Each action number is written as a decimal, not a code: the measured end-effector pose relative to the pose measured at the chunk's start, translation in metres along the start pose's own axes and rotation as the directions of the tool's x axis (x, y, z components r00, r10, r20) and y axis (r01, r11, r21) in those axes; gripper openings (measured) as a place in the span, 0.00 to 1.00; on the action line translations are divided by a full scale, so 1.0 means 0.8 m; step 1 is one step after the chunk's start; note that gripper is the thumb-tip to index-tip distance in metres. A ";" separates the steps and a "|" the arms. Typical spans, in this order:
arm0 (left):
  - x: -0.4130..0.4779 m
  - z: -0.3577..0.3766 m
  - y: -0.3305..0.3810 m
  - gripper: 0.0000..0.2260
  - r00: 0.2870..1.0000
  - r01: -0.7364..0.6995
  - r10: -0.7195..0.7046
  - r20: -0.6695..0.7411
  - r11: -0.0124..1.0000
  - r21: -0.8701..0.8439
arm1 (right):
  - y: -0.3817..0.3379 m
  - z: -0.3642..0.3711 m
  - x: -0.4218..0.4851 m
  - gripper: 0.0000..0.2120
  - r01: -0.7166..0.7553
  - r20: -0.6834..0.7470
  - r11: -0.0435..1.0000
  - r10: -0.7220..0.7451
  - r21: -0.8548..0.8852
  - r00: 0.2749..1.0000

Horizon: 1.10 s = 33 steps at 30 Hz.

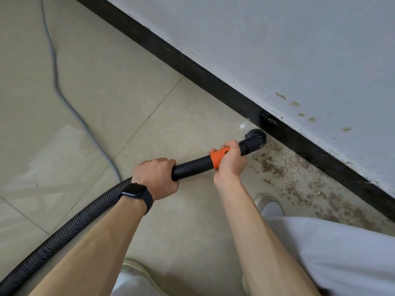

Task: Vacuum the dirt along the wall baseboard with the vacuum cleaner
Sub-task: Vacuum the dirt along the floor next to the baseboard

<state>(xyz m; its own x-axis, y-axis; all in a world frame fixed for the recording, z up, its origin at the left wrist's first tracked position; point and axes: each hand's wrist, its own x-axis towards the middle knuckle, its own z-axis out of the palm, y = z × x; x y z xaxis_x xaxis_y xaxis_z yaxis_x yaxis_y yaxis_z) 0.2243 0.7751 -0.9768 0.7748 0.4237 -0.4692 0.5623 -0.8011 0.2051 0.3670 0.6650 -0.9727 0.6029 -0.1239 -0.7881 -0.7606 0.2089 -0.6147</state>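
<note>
- Fingers [232, 144] of right hand [229, 162]: curled close together round orange collar [218, 159] of wand [192, 167], thumb tip showing at collar's left edge.
- Fingers [168, 163] of left hand [156, 178]: wrapped together over wand's near end, right where hose [70, 223] joins; gripping from above.
- Wand: black, held low between both hands, slanting up and right toward baseboard [213, 82].
- Nozzle [255, 139]: at wand's far end, down at floor [128, 92], hard by baseboard; cannot tell whether touching either.
- Dirt [275, 167]: brown crumbs and dust, strewn over floor along baseboard, starting just right of nozzle and spreading toward lower right.
- Floor left of nozzle: pale glossy tile with thin joints.
- Hose: black, ribbed, runs from left hand down to bottom left corner, beside left forearm.
- Watch [136, 194]: dark, strapped on left wrist.
- Cable [56, 77]: grey, lies in loose curve across tiles at left, disappears behind hose.
- Wall [299, 50]: pale, scuffed, with few brownish spots above baseboard.
- Shoe [265, 199]: light, near dirt; second one at bottom centre; pale trousers [331, 253] at lower right.
</note>
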 end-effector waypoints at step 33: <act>-0.002 -0.024 -0.055 0.04 0.993 0.102 -0.099 0.058 0.993 -0.057 | 0.029 0.051 -0.023 0.11 -0.030 0.022 0.991 0.033 -0.130 0.999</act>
<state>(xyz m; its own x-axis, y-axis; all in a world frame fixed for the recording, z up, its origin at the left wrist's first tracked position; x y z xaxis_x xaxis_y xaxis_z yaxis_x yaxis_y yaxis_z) 0.2041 0.8181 -0.9685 0.6971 0.4755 -0.5366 0.6542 -0.7282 0.2046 0.3479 0.7120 -0.9716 0.5826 -0.0960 -0.8071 -0.8030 0.0851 -0.5898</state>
